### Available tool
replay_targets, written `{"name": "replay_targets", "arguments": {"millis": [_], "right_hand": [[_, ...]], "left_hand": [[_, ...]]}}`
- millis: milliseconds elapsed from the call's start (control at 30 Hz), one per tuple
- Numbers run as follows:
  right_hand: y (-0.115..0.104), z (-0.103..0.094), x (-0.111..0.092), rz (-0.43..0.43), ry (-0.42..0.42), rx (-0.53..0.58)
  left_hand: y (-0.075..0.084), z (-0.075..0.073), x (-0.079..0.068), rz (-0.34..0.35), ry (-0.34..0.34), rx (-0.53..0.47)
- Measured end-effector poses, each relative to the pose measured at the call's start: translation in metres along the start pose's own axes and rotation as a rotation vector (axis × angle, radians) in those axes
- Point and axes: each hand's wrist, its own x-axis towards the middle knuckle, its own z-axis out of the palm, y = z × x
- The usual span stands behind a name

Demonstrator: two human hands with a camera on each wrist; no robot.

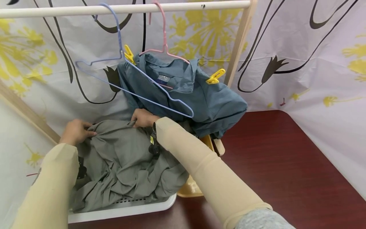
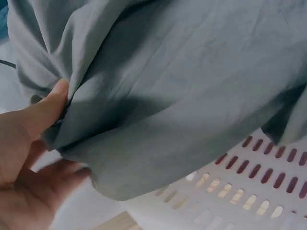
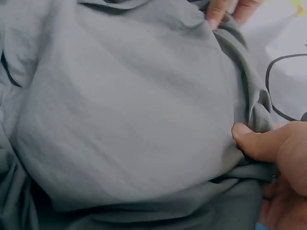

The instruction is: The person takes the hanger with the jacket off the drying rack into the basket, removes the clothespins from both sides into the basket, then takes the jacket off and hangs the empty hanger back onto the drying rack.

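A crumpled grey-green garment (image 1: pixel 123 152) spreads over a white slotted basket (image 1: pixel 134 210); its kind cannot be told from its folds. Its far edge is held at two spots. On the left, my left hand (image 1: pixel 75 131) pinches the cloth (image 2: pixel 144 96) between thumb and fingers. My right hand (image 1: pixel 144 118) grips the same edge farther right, its thumb (image 3: pixel 249 139) on top of the fabric in the right wrist view. Part of the fingers is hidden behind the cloth. An unloaded blue hanger (image 1: pixel 134 63) hangs just above the hands.
A teal collared shirt (image 1: pixel 208 98) hangs on a pink hanger (image 1: pixel 165 31), with yellow clothespins (image 1: pixel 215 76) at its shoulders. A white rail (image 1: pixel 194 6) on wooden posts (image 1: pixel 240 44) carries both hangers. A yellow container (image 1: pixel 191 187) sits beside the basket on the dark red table (image 1: pixel 274 178).
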Motion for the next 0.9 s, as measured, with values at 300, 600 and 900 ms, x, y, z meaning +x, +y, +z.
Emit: {"name": "replay_targets", "arguments": {"millis": [300, 600, 900], "right_hand": [[-0.013, -0.001, -0.008, 0.003, 0.224, -0.065], [-0.045, -0.017, -0.016, -0.076, 0.452, 0.186], [-0.058, -0.010, -0.039, -0.078, 0.439, 0.520]], "left_hand": [[0.019, -0.010, -0.007, 0.052, 0.261, -0.076], [0.037, -0.057, -0.027, -0.142, 0.428, -0.191], [0.045, -0.075, -0.056, -0.153, 0.472, -0.302]]}}
